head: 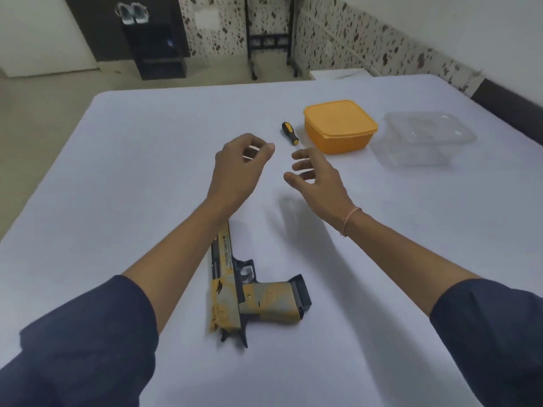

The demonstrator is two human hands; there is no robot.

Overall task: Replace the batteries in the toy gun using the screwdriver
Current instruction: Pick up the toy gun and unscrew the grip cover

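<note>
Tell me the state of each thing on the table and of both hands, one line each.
toy gun: lying on its side, untouched.
screwdriver: lying flat, not held.
orange box: lid on.
clear container: nothing visible inside.
left hand: fingers loosely curled, holds nothing.
right hand: fingers relaxed, holds nothing, near the screwdriver tip.

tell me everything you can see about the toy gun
The toy gun lies flat on its side on the white table, close to the person. Its body looks like plastic, printed in yellow-orange and grey, with a dark trigger guard and a black magazine base at the end of the grip. The barrel points away from the person and its far end is hidden behind the left forearm. The grip points right. Neither the left hand nor the right hand touches it.
</note>
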